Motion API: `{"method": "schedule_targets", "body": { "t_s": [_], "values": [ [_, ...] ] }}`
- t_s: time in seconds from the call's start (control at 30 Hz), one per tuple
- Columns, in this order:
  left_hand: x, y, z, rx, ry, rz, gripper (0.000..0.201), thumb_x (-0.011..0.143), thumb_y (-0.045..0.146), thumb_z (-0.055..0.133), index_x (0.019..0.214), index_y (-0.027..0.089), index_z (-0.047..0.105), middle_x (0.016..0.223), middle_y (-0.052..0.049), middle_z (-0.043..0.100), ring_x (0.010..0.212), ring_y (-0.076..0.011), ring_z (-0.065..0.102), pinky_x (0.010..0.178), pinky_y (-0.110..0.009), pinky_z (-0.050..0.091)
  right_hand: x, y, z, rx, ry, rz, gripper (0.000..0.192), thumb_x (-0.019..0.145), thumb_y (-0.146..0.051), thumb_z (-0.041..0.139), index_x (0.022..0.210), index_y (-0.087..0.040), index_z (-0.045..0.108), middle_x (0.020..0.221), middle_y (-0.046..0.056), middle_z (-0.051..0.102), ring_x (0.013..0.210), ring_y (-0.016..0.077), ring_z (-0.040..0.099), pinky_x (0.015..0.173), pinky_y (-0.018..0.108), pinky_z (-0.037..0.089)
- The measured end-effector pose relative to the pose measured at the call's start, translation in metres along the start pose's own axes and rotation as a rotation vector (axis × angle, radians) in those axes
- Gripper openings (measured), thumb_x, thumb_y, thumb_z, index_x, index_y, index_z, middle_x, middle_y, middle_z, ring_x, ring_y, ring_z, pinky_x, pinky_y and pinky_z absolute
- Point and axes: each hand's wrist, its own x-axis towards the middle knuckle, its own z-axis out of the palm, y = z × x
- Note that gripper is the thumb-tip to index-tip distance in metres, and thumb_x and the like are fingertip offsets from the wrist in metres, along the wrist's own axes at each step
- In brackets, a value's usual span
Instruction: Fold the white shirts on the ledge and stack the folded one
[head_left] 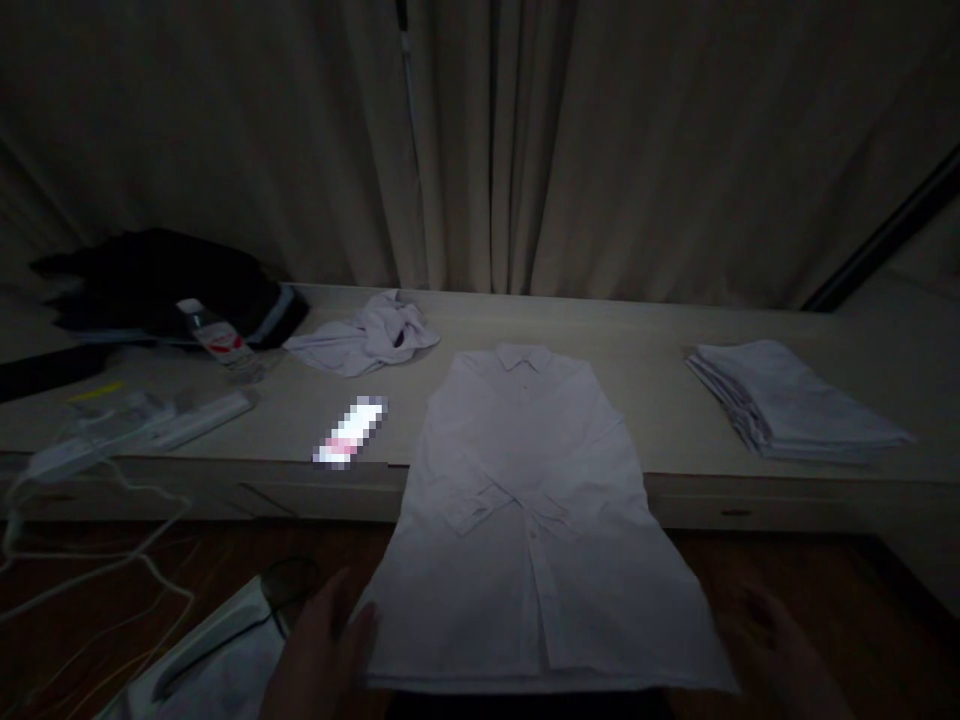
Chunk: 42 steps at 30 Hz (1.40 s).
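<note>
- Left hand (322,650): near edge of the scene, fingers extended and open, fingertips touching the near left corner of the white shirt (532,530). Nothing gripped.
- Right hand (780,650): near right, dim and blurred; it lies just beside the shirt's near right hem. Whether it is open or closed cannot be told.
- White shirt: laid flat between both hands, collar at the far end, sleeves folded across the front; far part on the worktop (660,420), near part hanging over its edge.
- Left of the left hand: a pale cloth item (217,660) and white cables (90,560), low down.
- Worktop, left of the shirt: a lit, blurred screen (350,432); a crumpled white garment (364,335) farther back.
- Far left: a plastic bottle (217,340) lying against a dark bundle (165,285).
- Worktop, right: a stack of folded white garments (787,400), well apart from the shirt.
- Curtains (600,140) close the far side.
</note>
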Motion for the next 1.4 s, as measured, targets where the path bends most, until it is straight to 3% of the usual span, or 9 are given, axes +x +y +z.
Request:
{"method": "schedule_targets", "body": {
  "t_s": [0.07,0.17,0.27,0.33,0.57,0.8,1.13,1.27,1.4],
  "values": [
    [-0.023,0.011,0.025,0.097,-0.011,0.265,0.043,0.082,0.045,0.049,0.115,0.019,0.057,0.114,-0.010,0.065,0.105,-0.0247,0.060,0.091,-0.040,0.049,-0.016,-0.003,0.024,-0.092,0.044,-0.215,0.053,0.068,-0.053,0.057,0.106,-0.015,0.059,0.111,0.016,0.064,0.102,0.0297,0.061,0.086,0.043,0.050],
    [-0.061,0.043,0.073,0.171,-0.212,0.650,0.021,0.083,0.025,0.051,0.100,0.026,0.063,0.097,-0.003,0.068,0.091,-0.0181,0.062,0.081,-0.032,0.051,-0.050,-0.023,0.077,-0.229,-0.070,-0.635,0.026,0.080,-0.036,0.052,0.100,-0.022,0.063,0.111,0.011,0.063,0.103,0.0246,0.060,0.089,0.042,0.049],
    [-0.088,0.065,0.118,0.288,-0.298,0.791,0.012,0.076,0.014,0.059,0.081,0.024,0.064,0.082,-0.002,0.066,0.080,-0.0185,0.059,0.073,-0.032,0.048,-0.080,-0.041,0.129,-0.363,-0.188,-1.055,0.023,0.075,-0.025,0.060,0.097,-0.026,0.064,0.124,0.009,0.058,0.117,0.0267,0.052,0.092,0.043,0.047],
    [-0.096,0.068,0.137,0.351,-0.281,0.808,0.009,0.074,0.013,0.062,0.076,0.022,0.063,0.078,-0.002,0.065,0.077,-0.0193,0.058,0.071,-0.033,0.047,-0.092,-0.046,0.151,-0.418,-0.208,-1.178,0.022,0.070,-0.024,0.065,0.092,-0.026,0.065,0.125,0.007,0.058,0.121,0.0288,0.047,0.096,0.045,0.043],
    [-0.096,0.076,0.133,0.415,-0.363,0.706,0.010,0.078,0.015,0.060,0.084,0.022,0.064,0.085,-0.001,0.064,0.079,-0.0187,0.058,0.072,-0.033,0.043,-0.098,-0.058,0.146,-0.303,-0.114,-1.137,0.014,0.073,-0.011,0.057,0.077,-0.024,0.062,0.105,0.003,0.066,0.115,0.0235,0.050,0.096,0.041,0.040],
    [-0.088,0.080,0.139,0.445,-0.370,0.702,0.011,0.076,0.013,0.062,0.082,0.021,0.063,0.081,0.000,0.064,0.079,-0.0196,0.058,0.074,-0.035,0.044,-0.100,-0.073,0.135,-0.214,-0.167,-1.008,0.016,0.088,-0.019,0.044,0.083,-0.021,0.059,0.071,0.001,0.061,0.068,0.0152,0.057,0.065,0.028,0.046],
    [-0.097,0.078,0.145,0.296,-0.281,0.849,0.014,0.073,0.006,0.054,0.073,0.019,0.059,0.068,-0.002,0.059,0.068,-0.0184,0.054,0.063,-0.032,0.042,-0.101,-0.083,0.135,-0.022,-0.368,-0.729,0.020,0.092,-0.030,0.042,0.087,-0.022,0.059,0.078,0.002,0.063,0.072,0.0135,0.060,0.066,0.024,0.049],
    [-0.097,0.079,0.150,0.238,-0.323,0.829,0.013,0.077,0.011,0.051,0.074,0.020,0.061,0.070,-0.004,0.062,0.066,-0.0181,0.055,0.061,-0.031,0.042,-0.102,-0.089,0.138,-0.032,-0.386,-0.780,0.017,0.091,-0.026,0.042,0.089,-0.022,0.059,0.081,0.002,0.063,0.076,0.0140,0.058,0.068,0.025,0.048],
    [-0.097,0.070,0.141,0.193,-0.520,0.846,0.019,0.079,0.016,0.051,0.066,0.022,0.063,0.062,-0.001,0.064,0.056,-0.0145,0.055,0.056,-0.026,0.042,-0.110,-0.074,0.153,-0.142,-0.378,-0.917,0.012,0.085,-0.019,0.048,0.086,-0.023,0.059,0.079,0.001,0.063,0.076,0.0153,0.057,0.068,0.026,0.045]
  ]
}}
